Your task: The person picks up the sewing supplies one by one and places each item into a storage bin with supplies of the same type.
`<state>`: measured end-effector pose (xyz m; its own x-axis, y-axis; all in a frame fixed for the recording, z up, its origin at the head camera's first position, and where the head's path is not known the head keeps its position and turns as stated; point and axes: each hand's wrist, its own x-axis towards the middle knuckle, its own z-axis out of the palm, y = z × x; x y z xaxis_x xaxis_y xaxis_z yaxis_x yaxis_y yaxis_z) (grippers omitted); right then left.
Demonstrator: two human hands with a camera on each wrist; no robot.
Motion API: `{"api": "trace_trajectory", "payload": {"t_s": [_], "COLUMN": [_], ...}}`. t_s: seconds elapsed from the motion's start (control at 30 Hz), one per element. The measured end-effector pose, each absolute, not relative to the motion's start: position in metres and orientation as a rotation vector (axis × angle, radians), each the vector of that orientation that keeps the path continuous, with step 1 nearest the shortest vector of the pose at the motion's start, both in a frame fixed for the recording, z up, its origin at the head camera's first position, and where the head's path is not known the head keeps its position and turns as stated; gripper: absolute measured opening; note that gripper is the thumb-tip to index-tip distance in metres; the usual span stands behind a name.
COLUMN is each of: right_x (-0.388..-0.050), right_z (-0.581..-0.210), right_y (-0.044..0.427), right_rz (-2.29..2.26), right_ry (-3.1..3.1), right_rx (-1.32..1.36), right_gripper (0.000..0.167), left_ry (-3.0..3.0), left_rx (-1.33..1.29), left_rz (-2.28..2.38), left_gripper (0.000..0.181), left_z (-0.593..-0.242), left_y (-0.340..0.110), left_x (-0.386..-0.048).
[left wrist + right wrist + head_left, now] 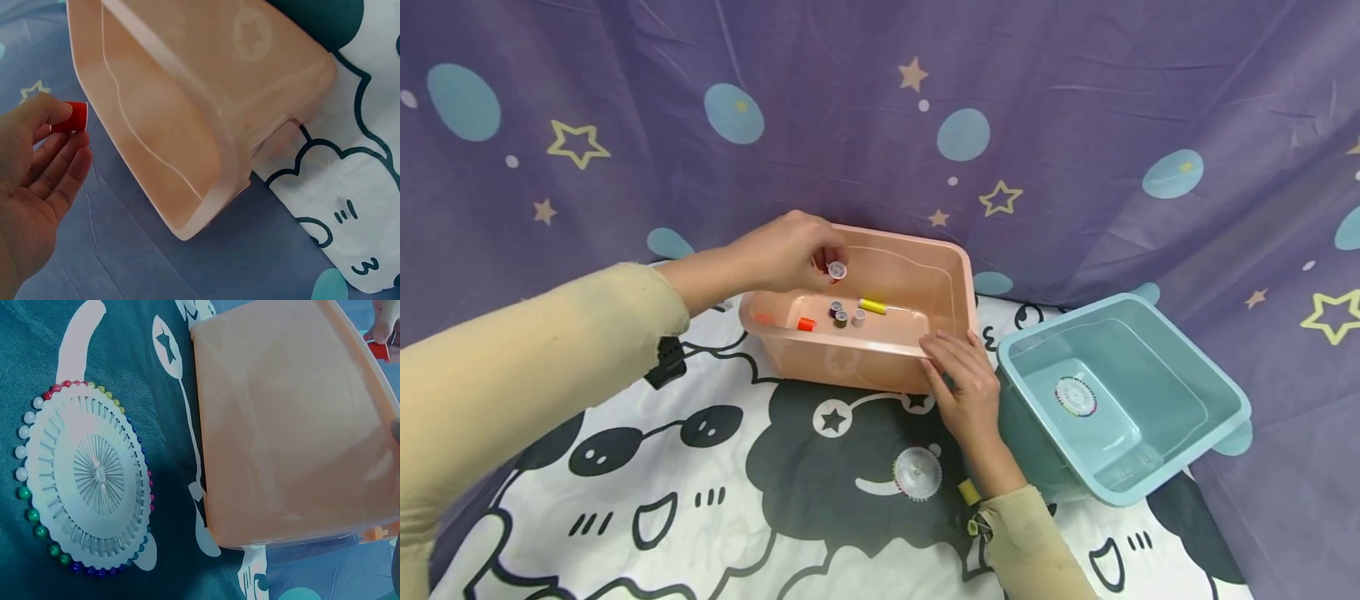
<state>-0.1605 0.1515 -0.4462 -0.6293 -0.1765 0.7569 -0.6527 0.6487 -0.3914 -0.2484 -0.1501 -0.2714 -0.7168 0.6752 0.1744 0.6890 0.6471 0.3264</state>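
Likely for fine control, the left hand (797, 254) pinches a red spool (76, 117); below that hand lie more spools (841, 319) inside the peach bin (842, 367), whose near right corner the right hand (967, 379) grips, apparently steadying it.

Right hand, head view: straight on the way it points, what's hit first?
The peach bin: the right hand's fingers are on its near rim. Beyond that, probably the bin's interior, though depth is unclear.

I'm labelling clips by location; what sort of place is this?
Perhaps a small staged work area, draped in cloth: purple star-patterned fabric behind, white cartoon-printed fabric beneath, and a peach rectangular plastic tub.
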Motion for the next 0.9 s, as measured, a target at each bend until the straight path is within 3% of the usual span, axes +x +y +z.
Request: {"api": "trace_trajectory", "payload": {"t_s": [0.9], "right_x": [-0.16], "right_z": [-0.445], "right_y": [0.152], "right_rz": [0.878], "right_ry": [-2.171], "right_rx": [0.642], "right_gripper": [0.029], "left_ry": [-2.974], "left_rx": [-1.111], "left_rz": [-0.435], "left_gripper": [0.013], "left_z": [-0.299], "left_y": [-0.15], "left_x": [-0.312]}}
